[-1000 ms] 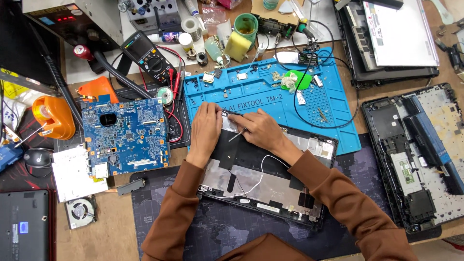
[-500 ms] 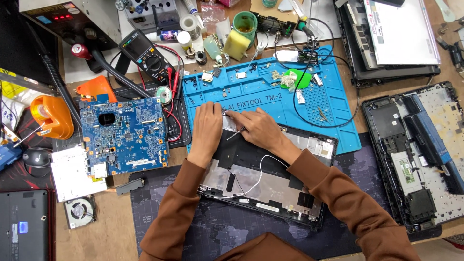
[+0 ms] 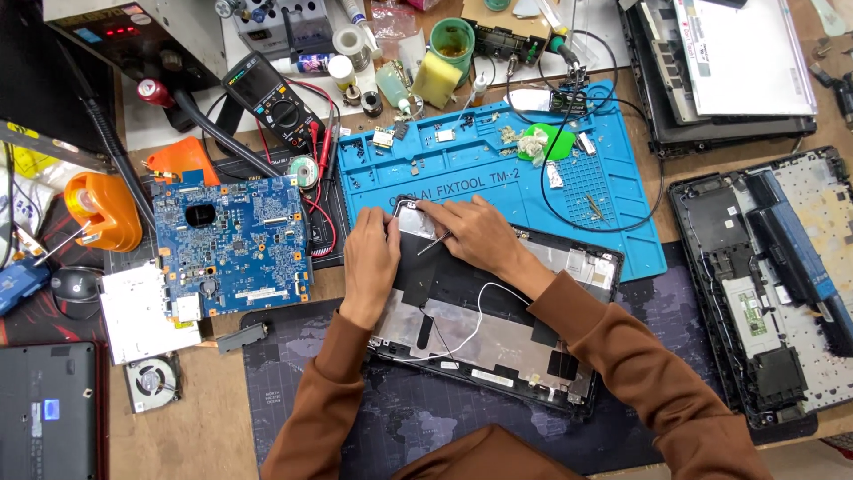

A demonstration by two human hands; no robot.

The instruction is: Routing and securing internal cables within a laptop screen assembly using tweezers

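At the middle of the bench, a laptop back cover (image 3: 498, 329) lies inner side up, its far edge overlapping the blue work mat (image 3: 498, 164). Left hand (image 3: 370, 258) curled, fingertips pressing the cover's top left corner. Right hand (image 3: 471, 233) closed on thin tweezers (image 3: 435, 242), tip at the same corner. White cable (image 3: 475, 316) runs across the cover. Blue circuit board (image 3: 233, 240) just left; open laptop base (image 3: 773, 276) well right.

Red-lit display (image 3: 118, 30) on the grey box top left; detached silver-white laptop screen panel (image 3: 742, 55) top right.
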